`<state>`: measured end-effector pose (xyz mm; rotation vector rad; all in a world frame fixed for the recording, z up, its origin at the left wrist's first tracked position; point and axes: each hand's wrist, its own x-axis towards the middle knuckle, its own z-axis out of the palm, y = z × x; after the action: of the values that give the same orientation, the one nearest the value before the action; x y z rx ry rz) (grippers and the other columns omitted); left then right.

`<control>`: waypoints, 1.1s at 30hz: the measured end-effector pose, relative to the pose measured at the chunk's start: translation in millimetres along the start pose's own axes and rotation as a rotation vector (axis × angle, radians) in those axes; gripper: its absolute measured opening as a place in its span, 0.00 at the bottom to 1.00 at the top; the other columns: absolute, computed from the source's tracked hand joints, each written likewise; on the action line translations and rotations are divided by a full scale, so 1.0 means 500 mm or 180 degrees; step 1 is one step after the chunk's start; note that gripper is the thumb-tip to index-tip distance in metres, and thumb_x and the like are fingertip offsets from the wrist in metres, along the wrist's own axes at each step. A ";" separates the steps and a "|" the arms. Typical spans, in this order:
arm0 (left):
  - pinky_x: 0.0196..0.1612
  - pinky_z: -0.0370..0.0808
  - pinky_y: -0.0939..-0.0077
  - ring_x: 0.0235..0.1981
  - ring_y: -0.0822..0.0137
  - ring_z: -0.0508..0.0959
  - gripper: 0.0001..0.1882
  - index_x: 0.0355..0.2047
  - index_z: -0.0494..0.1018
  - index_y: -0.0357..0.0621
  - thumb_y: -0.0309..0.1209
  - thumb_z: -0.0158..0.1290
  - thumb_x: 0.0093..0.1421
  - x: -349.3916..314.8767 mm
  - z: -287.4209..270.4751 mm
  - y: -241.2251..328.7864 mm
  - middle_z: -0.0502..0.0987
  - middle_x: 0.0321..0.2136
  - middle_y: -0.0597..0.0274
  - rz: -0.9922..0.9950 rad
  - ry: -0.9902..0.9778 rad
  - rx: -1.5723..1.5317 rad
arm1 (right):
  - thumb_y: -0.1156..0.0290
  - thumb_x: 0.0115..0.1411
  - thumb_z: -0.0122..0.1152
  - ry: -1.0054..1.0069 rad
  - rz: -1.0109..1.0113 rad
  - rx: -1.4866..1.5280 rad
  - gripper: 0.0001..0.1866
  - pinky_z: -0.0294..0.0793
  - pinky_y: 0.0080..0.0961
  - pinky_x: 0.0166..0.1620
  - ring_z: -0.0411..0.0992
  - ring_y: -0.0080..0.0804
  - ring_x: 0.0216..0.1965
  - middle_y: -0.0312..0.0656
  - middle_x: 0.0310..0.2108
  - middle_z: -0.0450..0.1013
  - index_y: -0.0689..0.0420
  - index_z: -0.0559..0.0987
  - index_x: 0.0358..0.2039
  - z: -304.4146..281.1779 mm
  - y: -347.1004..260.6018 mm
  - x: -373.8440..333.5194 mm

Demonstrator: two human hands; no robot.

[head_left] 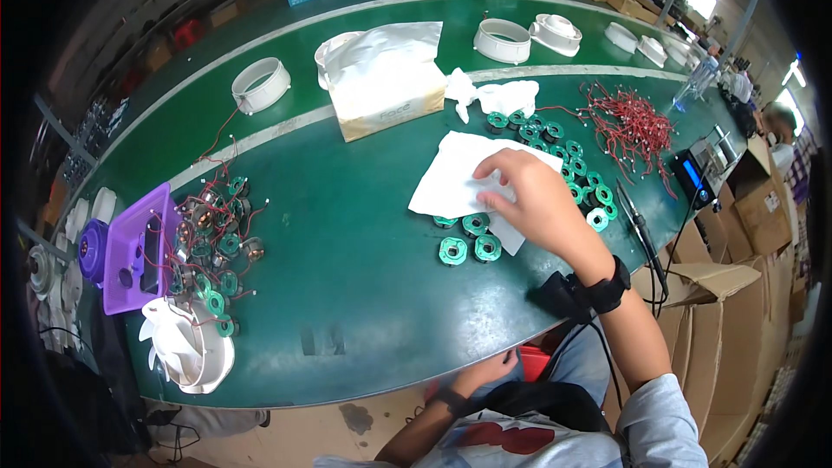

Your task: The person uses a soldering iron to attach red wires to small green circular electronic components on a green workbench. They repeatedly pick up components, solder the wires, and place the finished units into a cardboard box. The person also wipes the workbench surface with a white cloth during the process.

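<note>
My right hand (539, 201) is over a white tissue sheet (446, 175) on the green table. Its thumb and forefinger are bent, with a gap between their tips, close to the sheet. The sheet partly covers small round motor parts with green circuit boards (487, 248). More of these parts (596, 195) stand behind and to the right of the hand. My left hand (490, 370) is low by the table's front edge, near my lap; its fingers are mostly hidden.
At left, wired motors (208, 234) lie beside a purple basket (130, 282) and a white fan (186, 348). A tissue pack (381, 87) stands at the back. At right are red wires (628, 126), a soldering iron (640, 224), its station (693, 178) and cardboard boxes (737, 321).
</note>
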<state>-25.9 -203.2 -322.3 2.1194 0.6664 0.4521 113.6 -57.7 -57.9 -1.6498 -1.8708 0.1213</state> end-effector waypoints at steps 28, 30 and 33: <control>0.34 0.69 0.57 0.27 0.47 0.73 0.12 0.32 0.71 0.40 0.34 0.44 0.56 0.001 0.017 -0.011 0.73 0.25 0.45 0.0055 0.0217 0.0008 | 0.77 0.48 0.59 0.0189 0.0397 0.1198 0.05 0.68 0.24 0.35 0.70 0.33 0.29 0.43 0.25 0.72 0.63 0.75 0.27 -0.039 0.001 0.009; 0.34 0.69 0.57 0.27 0.47 0.73 0.12 0.32 0.72 0.40 0.34 0.43 0.56 0.001 0.016 -0.011 0.73 0.26 0.45 0.0086 0.0265 0.0013 | 0.76 0.48 0.60 0.0057 0.0322 0.0725 0.05 0.69 0.26 0.35 0.70 0.34 0.29 0.43 0.25 0.72 0.62 0.75 0.26 -0.040 -0.003 0.007; 0.34 0.69 0.57 0.27 0.47 0.73 0.12 0.32 0.71 0.39 0.34 0.43 0.56 0.000 0.014 -0.010 0.73 0.26 0.45 0.0134 0.0296 0.0047 | 0.74 0.47 0.60 0.0227 -0.0145 -0.0168 0.04 0.69 0.32 0.35 0.70 0.40 0.32 0.42 0.25 0.71 0.60 0.76 0.24 -0.008 -0.001 0.006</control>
<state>-23.7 -205.1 -330.7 2.1400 0.6806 0.5735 115.0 -56.4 -53.2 -1.6240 -1.8708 -0.0062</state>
